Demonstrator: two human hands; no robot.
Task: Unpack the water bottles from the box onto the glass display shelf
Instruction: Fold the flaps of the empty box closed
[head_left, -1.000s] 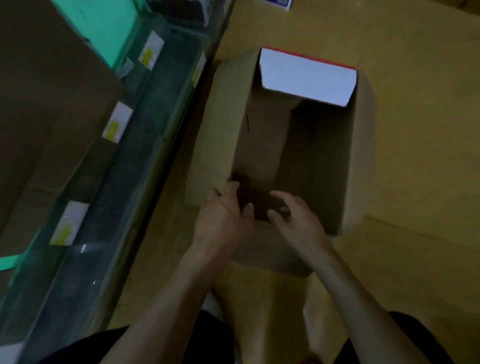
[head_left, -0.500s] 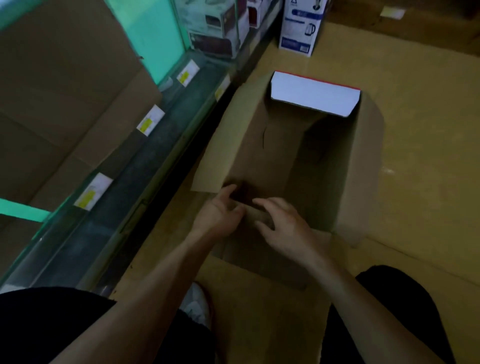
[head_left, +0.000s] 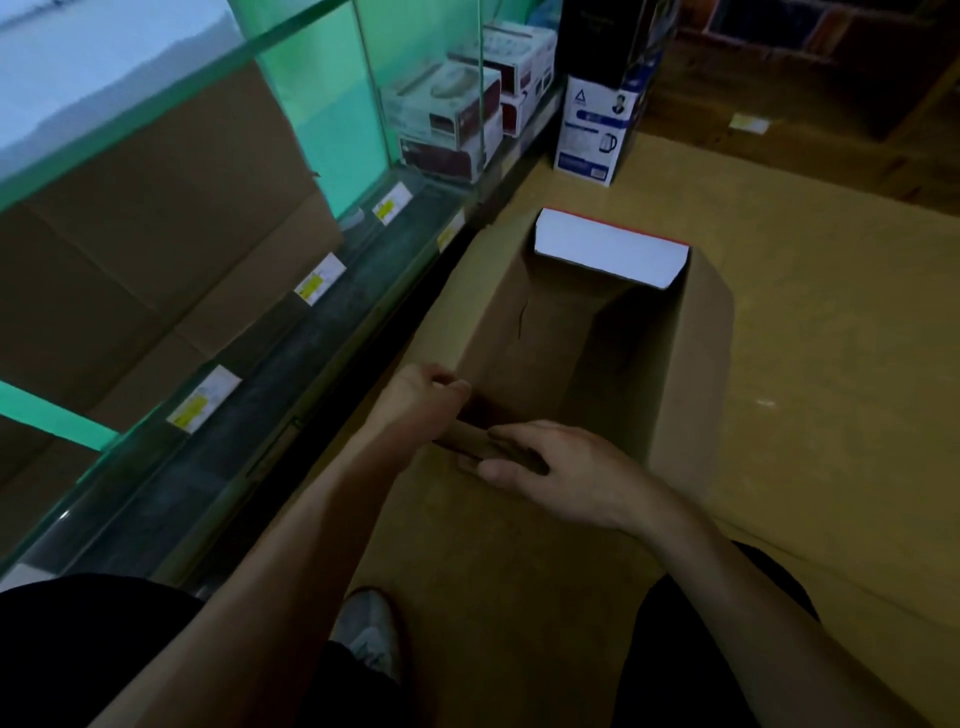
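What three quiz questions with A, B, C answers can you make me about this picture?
1. Where is the white package? A on a chair; B at the far end of the cardboard box; C in a pocket.
2. What colour is the package's top edge? A red; B green; C black.
3. What is the box's top like? A taped shut; B squashed flat; C open.
Answers: 1 B, it sits against the box's far wall. 2 A, a red strip runs along it. 3 C, the inside shows, and the left hand and right hand hold the near flap.
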